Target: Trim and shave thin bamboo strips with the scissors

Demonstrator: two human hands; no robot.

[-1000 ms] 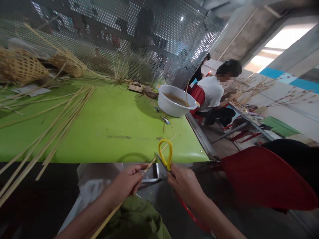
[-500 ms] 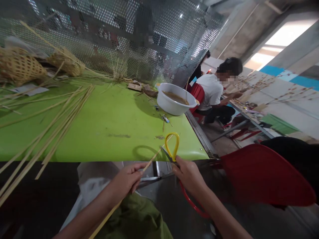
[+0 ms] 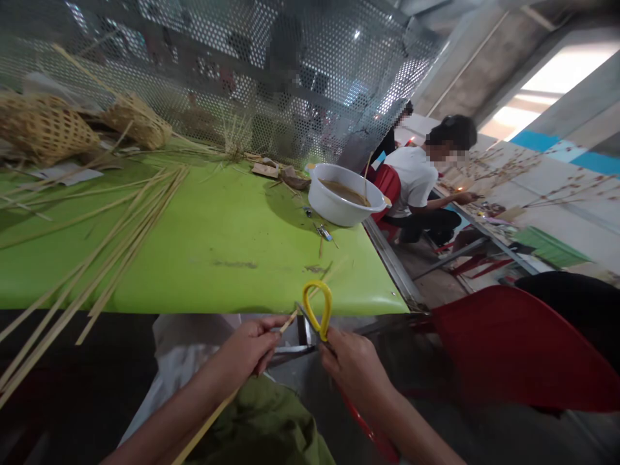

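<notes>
My left hand [image 3: 254,342] is closed around a bamboo strip [image 3: 208,426], which runs down across my lap, its far end poking out past my fingers. In my right hand [image 3: 353,365] is a pair of scissors [image 3: 318,310], gripped with one yellow loop standing up above the fist. The dark blades are at the strip's far end, close to my left fingers. A blurred pale length of strip [image 3: 334,274] shows just beyond the scissors, over the table edge. The other scissor loop is hidden by my hand.
On the green table [image 3: 203,226] lie several bamboo strips [image 3: 130,232], woven baskets [image 3: 48,129], a white basin [image 3: 339,200] of brownish liquid and small metal bits [image 3: 323,232]. A perforated screen [image 3: 217,77] stands behind. A red chair [image 3: 508,349] is at right; a person [image 3: 416,171] sits beyond.
My right hand has brought the scissors left and down, along the strip toward my left fingers. The strip now ends near the blades, with a blurred piece beyond. My left hand stays in place.
</notes>
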